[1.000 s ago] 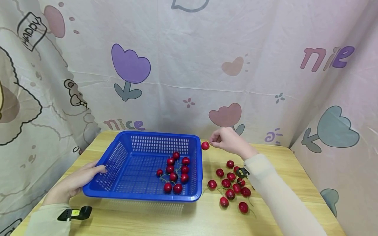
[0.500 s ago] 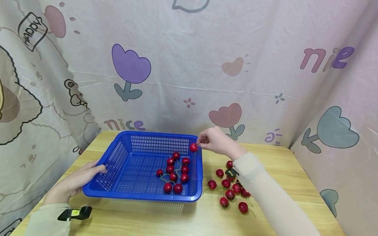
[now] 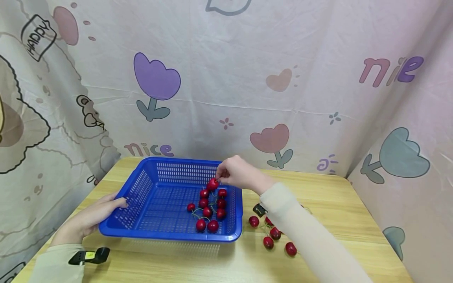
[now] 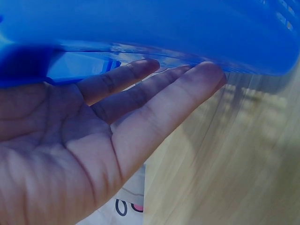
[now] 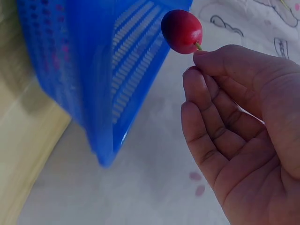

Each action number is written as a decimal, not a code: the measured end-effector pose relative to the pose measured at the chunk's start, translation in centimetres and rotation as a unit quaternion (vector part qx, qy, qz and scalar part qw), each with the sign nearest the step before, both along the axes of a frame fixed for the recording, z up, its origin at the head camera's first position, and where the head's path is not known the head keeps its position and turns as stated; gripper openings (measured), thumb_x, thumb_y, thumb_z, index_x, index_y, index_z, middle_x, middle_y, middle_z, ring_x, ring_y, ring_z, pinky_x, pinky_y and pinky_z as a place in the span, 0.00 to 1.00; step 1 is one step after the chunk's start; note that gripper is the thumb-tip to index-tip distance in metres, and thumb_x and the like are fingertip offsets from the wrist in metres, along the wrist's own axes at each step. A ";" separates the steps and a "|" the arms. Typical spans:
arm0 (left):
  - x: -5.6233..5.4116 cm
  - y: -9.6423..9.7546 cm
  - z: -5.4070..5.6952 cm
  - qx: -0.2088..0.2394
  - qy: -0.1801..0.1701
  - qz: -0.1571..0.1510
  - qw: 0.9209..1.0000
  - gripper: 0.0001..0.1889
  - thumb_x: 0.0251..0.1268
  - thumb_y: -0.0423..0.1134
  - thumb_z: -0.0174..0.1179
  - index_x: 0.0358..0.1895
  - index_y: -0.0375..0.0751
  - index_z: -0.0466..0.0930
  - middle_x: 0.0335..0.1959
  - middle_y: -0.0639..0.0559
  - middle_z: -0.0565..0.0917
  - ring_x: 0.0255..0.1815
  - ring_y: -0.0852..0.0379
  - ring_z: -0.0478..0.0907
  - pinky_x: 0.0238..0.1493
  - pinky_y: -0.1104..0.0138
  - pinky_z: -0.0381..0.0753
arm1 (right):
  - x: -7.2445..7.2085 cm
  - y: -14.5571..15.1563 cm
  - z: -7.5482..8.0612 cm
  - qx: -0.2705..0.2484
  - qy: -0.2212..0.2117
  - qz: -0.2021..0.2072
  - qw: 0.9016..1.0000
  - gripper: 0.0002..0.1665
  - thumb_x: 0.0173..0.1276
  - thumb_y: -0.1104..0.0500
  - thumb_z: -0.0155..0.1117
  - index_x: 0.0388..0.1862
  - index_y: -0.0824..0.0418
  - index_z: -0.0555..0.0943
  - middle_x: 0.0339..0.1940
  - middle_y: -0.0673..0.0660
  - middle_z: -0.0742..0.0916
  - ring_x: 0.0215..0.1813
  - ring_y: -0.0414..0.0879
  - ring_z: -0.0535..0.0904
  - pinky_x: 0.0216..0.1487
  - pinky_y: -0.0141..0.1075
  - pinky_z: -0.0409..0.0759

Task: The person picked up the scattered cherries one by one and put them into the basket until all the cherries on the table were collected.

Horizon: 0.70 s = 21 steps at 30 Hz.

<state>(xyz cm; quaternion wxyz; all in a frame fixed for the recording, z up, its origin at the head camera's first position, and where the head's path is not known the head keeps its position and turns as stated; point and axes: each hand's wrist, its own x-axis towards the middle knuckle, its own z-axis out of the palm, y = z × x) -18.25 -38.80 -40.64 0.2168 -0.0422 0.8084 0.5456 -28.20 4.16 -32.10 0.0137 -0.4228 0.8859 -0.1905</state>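
In the head view, my right hand (image 3: 238,173) has come in over the right wall of the rectangular blue plastic basket (image 3: 170,237), bringing one round, shiny red cherry (image 3: 213,184). A second ago this cherry was outside, to the right of the basket; now it appears above the basket's right half. There lie the other dark-red cherries (image 3: 200,225), and I cannot tell if it touches them. For the work, I judge this means that the carrying is nearly finished, while the letting go is not yet done. More loose red cherries (image 3: 268,242) are on the pale wood-grain table (image 3: 159,263), to the right of the basket, partly hidden by my cream sleeve (image 3: 311,232). My left hand (image 3: 95,214) keeps its place, with the thumb over the basket's left rim.

In the left wrist view, the fingers of this hand reach out under the basket's rim, so I seem to grip it between them and the thumb.

In the right wrist view, my thumb and first finger pinch the cherry's thin green stem (image 5: 198,46); the other fingers are bent and hold nothing.
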 end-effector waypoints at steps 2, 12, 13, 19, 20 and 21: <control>0.0 0.0 0.0 0.002 -0.001 0.000 1.000 0.40 0.81 0.41 0.43 0.85 0.24 0.35 0.58 0.35 0.84 0.50 0.47 0.87 0.50 0.51 0.91 | 0.2 -0.7 -0.2 0.005 -0.005 0.005 1.000 0.04 0.72 0.65 0.72 0.37 0.60 0.92 0.37 0.53 0.93 0.35 0.37 0.85 0.43 0.25 0.85; 0.0 0.0 -0.1 -0.012 0.003 0.003 1.000 0.40 0.81 0.41 0.44 0.84 0.24 0.37 0.60 0.33 0.83 0.51 0.48 0.86 0.50 0.52 0.90 | 1.3 -3.8 -0.8 0.044 -0.022 0.023 0.999 0.04 0.73 0.64 0.72 0.39 0.58 0.93 0.39 0.52 0.93 0.38 0.39 0.85 0.45 0.27 0.85; 0.0 0.0 -0.1 -0.014 0.003 0.003 1.000 0.40 0.81 0.41 0.44 0.84 0.23 0.37 0.60 0.33 0.83 0.51 0.48 0.86 0.50 0.52 0.90 | 1.3 -4.0 -0.9 0.048 -0.022 0.024 0.998 0.04 0.72 0.64 0.72 0.39 0.58 0.93 0.39 0.52 0.93 0.38 0.38 0.85 0.44 0.26 0.84; -0.1 0.0 -0.1 -0.014 0.002 0.003 1.000 0.40 0.81 0.41 0.44 0.84 0.23 0.38 0.60 0.34 0.83 0.51 0.48 0.86 0.50 0.52 0.90 | 1.7 -5.2 -1.5 0.089 -0.005 0.040 0.995 0.03 0.72 0.63 0.74 0.39 0.56 0.93 0.38 0.49 0.93 0.37 0.36 0.82 0.42 0.25 0.81; -0.1 0.0 -0.1 -0.014 0.002 0.003 1.000 0.40 0.81 0.41 0.44 0.84 0.23 0.38 0.60 0.34 0.83 0.51 0.48 0.86 0.50 0.52 0.90 | 1.8 -5.4 -1.6 0.096 -0.002 0.043 0.994 0.03 0.71 0.63 0.74 0.39 0.56 0.93 0.38 0.49 0.93 0.37 0.35 0.82 0.42 0.24 0.81; -0.1 0.0 -0.1 -0.013 0.002 0.003 1.000 0.40 0.81 0.41 0.44 0.84 0.23 0.38 0.59 0.34 0.84 0.51 0.48 0.86 0.50 0.52 0.90 | 1.9 -5.6 -1.6 0.104 0.002 0.046 0.994 0.03 0.71 0.62 0.74 0.39 0.56 0.93 0.37 0.49 0.93 0.36 0.35 0.82 0.42 0.24 0.81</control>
